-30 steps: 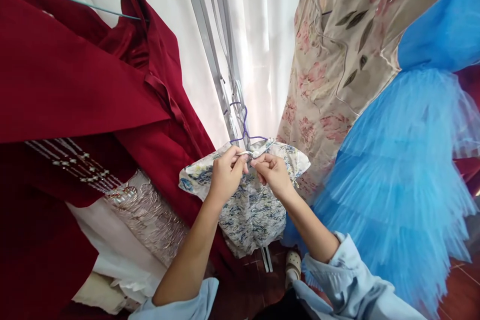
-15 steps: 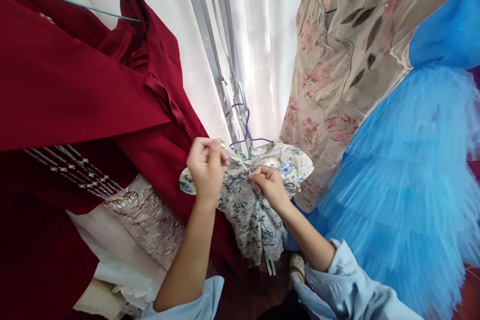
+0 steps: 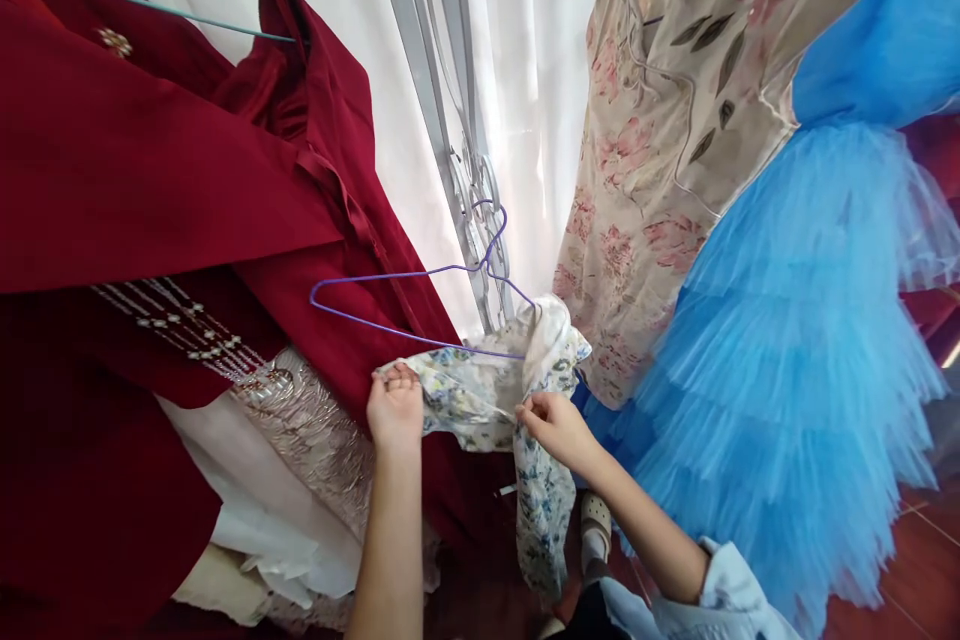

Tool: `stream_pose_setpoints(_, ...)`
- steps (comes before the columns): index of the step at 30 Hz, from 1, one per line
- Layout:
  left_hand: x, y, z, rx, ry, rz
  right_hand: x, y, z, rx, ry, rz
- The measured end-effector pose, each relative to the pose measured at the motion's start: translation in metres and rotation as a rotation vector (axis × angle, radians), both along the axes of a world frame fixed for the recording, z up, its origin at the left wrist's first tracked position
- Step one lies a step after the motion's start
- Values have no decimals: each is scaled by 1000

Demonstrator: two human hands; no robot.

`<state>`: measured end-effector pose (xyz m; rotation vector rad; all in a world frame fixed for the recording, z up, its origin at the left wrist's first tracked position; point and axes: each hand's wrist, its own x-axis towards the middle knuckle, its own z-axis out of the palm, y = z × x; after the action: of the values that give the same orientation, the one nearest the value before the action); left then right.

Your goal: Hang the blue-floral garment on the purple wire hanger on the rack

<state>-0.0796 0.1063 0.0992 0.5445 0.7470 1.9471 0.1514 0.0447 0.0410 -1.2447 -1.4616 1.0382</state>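
Observation:
A small white garment with blue and yellow flowers (image 3: 469,415) hangs by one shoulder from a purple wire hanger (image 3: 390,273). The hanger's left arm is bare and its right end goes into the cloth. My left hand (image 3: 397,405) is closed on the garment's left side, pulled out below the bare hanger arm. With thumb and fingers pinched, my right hand (image 3: 553,428) holds the garment's edge near its middle. Cloth is stretched between both hands, and the rest dangles below my right hand. Part of the neckline is folded over.
A dark red dress (image 3: 150,160) hangs close on the left from a teal hanger (image 3: 150,0). At the right hang a beige floral dress (image 3: 619,210) and a blue tulle dress (image 3: 780,320). Grey metal rails (image 3: 427,50) stand before a white curtain (image 3: 525,50). A clog (image 3: 596,515) shows on the floor.
The garment's left shoulder has come off the hanger, baring that arm. My left hand has moved down and slightly left with the cloth; my right hand has lowered, still pinching it.

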Motion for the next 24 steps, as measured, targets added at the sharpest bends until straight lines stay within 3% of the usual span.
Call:
stream_pose_setpoints(2, 32, -22, -14, -15, 37, -126, 2, 3, -4, 22, -9, -2)
stream_pose_setpoints(4, 64, -48, -23, -20, 154, -310, 3, 7, -5, -58, 165, 110)
stream_pose_setpoints(6, 90, -74, -25, 21, 500, -638, 4, 9, -6, -291, 376, 298)
stream_pose_setpoints(8, 105, -95, -21, 73, 812, -876, 6, 7, -8, -565, 516, 475)
stream_pose_setpoints(11, 107, -111, -6, 116, 1018, -952, 9, -3, -14, -738, 598, 588)
stream_pose_setpoints(14, 96, -113, 7, 176, 1019, -748, 15, -17, -12, -657, 678, 517)
stream_pose_setpoints(16, 90, -110, 5, 224, 1061, -599, 24, -25, -1, -603, 682, 511)
stream_pose_setpoints(18, 87, -108, -9, 212, 1121, -673, 40, -29, 21, -545, 571, 580)
stream_pose_setpoints(21, 88, -108, -48, 30, 1137, -878, 74, -29, 63, -346, 205, 753)
stream_pose_setpoints(24, 87, -107, -77, -90, 1179, -699, 114, -19, 103, -62, -178, 692)
